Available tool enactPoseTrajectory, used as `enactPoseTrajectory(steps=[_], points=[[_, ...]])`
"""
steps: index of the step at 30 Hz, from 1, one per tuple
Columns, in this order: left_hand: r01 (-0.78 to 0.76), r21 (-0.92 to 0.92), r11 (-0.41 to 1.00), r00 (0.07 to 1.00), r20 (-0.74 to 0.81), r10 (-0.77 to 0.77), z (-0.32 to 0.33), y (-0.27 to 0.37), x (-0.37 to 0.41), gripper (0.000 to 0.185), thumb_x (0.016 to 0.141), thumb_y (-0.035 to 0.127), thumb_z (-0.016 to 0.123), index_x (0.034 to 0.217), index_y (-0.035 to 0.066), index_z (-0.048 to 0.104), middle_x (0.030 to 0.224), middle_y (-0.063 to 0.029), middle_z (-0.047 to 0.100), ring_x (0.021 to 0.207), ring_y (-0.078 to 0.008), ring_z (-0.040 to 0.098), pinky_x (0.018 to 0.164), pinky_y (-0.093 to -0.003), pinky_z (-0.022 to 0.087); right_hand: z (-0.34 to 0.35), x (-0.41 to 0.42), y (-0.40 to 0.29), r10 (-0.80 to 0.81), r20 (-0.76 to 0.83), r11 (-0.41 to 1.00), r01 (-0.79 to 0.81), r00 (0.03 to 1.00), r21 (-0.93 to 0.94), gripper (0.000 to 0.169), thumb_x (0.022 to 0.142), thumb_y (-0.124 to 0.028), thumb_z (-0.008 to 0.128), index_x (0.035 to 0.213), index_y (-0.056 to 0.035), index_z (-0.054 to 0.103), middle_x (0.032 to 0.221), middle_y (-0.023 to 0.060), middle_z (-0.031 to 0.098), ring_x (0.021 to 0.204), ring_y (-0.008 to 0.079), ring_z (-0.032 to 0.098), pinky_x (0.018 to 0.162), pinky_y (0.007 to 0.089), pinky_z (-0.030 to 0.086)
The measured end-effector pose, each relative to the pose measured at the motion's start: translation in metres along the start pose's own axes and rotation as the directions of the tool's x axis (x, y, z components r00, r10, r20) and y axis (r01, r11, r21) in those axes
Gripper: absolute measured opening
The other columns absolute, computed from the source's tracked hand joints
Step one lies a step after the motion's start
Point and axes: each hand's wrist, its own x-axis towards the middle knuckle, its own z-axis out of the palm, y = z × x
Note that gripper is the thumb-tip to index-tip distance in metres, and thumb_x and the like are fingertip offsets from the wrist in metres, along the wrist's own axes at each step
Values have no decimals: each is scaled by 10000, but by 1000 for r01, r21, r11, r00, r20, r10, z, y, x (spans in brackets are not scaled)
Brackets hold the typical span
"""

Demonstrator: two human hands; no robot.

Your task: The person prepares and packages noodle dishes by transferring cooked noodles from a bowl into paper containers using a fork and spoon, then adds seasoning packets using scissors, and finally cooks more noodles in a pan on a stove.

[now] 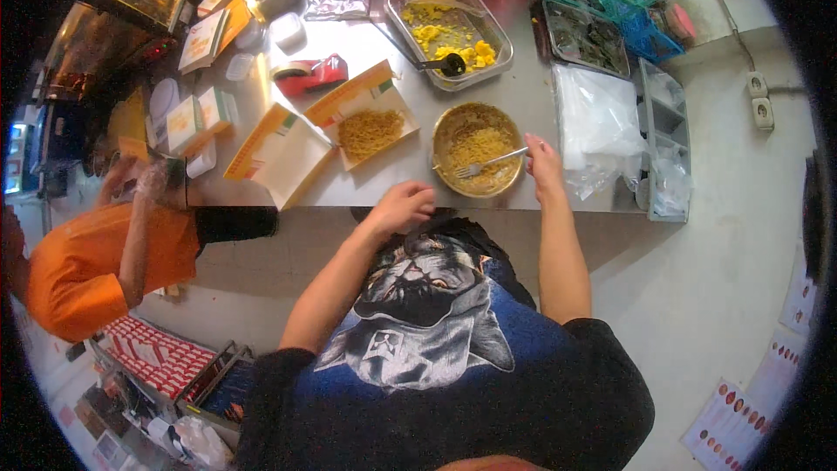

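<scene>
My right hand (pixel 545 165) grips the handle of a metal fork (pixel 500 158). The fork's tines rest in noodles (pixel 480 147) inside a round gold-coloured metal bowl (pixel 439 173) near the table's front edge. Left of the bowl, my left hand (pixel 404 205) hovers at that edge with its fingers loosely bent and nothing visible in it. Beyond it stands an unfolded paper food box (pixel 356 95) with a portion of noodles (pixel 369 134) in it. A second opened box (pixel 288 157), with nothing seen inside, lies to its left.
A clear tray (pixel 503 62) of yellow food, with a black ladle (pixel 451 65) in it, stands behind the bowl. A red tape dispenser (pixel 320 75) sits behind the boxes. Plastic bags (pixel 598 121) lie right. A person in an orange shirt (pixel 111 268) works at left.
</scene>
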Motion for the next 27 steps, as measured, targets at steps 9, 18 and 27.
enactPoseTrajectory(steps=[9, 18, 27], points=[[-150, -278, 949, 925, -377, 36, 86, -14, 48, 196, 1002, 164, 557, 1015, -30, 590, 993, -117, 687, 769, -173, 664, 677, -268, 561, -19, -46, -29, -414, 332, 876, 470, 847, -109, 296, 1010, -261, 580, 1140, -11, 670, 944, 118, 723, 875, 173, 672, 793, 341, 508], [-256, -214, 943, 881, -454, 136, 96, 13, 10, 181, 981, 107, 521, 1032, -40, 613, 893, -82, 703, 718, -127, 642, 623, -248, 534, -42, -56, -99, -808, 352, 367, 871, 472, -326, 202, 1009, -149, 550, 1091, 0, 659, 924, 142, 704, 823, 208, 686, 746, 320, 531], [-306, -124, 944, 826, -528, 198, 65, 33, -59, 122, 927, 59, 544, 985, -17, 620, 808, -65, 676, 640, -107, 608, 568, -231, 487, 26, -89, -144, -602, 711, 537, 843, 364, 24, 130, 956, -132, 624, 1024, -33, 673, 930, 177, 707, 845, 338, 689, 760, 404, 539]])
